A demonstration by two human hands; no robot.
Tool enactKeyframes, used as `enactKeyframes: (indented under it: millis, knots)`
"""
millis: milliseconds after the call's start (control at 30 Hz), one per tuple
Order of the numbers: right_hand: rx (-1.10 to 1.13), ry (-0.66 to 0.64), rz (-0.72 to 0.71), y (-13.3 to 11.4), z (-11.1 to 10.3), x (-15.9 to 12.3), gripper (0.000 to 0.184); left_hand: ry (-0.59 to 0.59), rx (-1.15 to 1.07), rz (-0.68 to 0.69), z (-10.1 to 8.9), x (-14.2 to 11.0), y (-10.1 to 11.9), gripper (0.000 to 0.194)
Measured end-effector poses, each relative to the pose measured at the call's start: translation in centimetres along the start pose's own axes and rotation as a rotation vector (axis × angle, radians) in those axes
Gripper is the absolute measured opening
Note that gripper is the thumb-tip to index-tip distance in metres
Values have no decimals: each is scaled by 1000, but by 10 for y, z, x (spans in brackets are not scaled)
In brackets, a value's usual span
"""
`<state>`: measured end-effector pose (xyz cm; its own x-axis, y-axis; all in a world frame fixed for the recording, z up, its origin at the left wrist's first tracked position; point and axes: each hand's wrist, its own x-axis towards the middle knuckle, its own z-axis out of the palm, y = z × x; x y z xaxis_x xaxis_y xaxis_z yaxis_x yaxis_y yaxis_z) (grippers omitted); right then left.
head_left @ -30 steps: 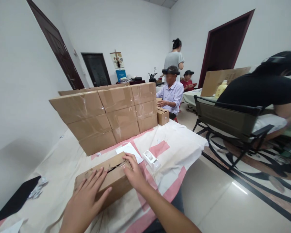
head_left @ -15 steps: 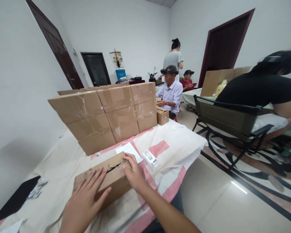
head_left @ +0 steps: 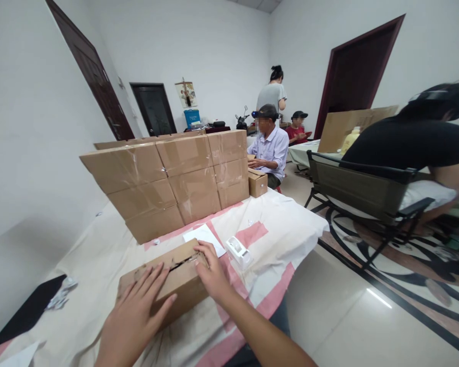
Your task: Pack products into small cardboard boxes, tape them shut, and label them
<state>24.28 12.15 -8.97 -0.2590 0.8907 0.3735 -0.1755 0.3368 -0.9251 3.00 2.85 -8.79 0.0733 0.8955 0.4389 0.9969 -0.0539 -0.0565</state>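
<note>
A small brown cardboard box (head_left: 183,285) lies on the cloth-covered table (head_left: 271,229) right in front of me, its top flaps meeting along a ragged seam. My left hand (head_left: 137,316) rests flat on the near left flap, fingers spread. My right hand (head_left: 211,272) presses on the box's right end, fingers curled over the flap edge by the seam. A white tape dispenser (head_left: 239,251) stands just right of the box. A white paper sheet (head_left: 204,237) lies behind it.
A stacked wall of taped cardboard boxes (head_left: 168,178) fills the table's middle, with one small box (head_left: 257,182) at its far end. Beyond sit and stand other people (head_left: 270,145). A person in black sits in a folding chair (head_left: 363,191) at right. A black sheet (head_left: 26,311) lies at left.
Both hands stay on the box almost unmoved. The view has shifted slightly, and the standing person at the back has turned away.
</note>
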Motion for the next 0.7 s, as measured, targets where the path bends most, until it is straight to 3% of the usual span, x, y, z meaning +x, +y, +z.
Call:
enactKeyframes:
  millis: [200, 300, 400, 467, 533, 600, 700]
  knots:
    - [-32, -1, -38, 7, 0, 2, 39, 31, 0, 10, -4, 0, 4, 64]
    - [-22, -74, -58, 11, -13, 1, 42, 6, -2, -6, -10, 0, 5, 66]
    - [7, 35, -28, 11, -46, 4, 45, -26, -17, -32, -16, 1, 5, 68]
    - [-121, 232, 15, 7, -77, 10, 39, -35, -28, -40, -19, 2, 6, 69]
    - [-303, 340, 71, 2, -109, 18, 33, -32, -38, -47, -21, 4, 6, 69]
    - [-393, 323, 131, -1, -135, 25, 27, -27, -49, -57, -22, 5, 7, 69]
    - [-480, 162, 278, -3, -155, 30, 18, -21, -69, -72, -22, 5, 10, 69]
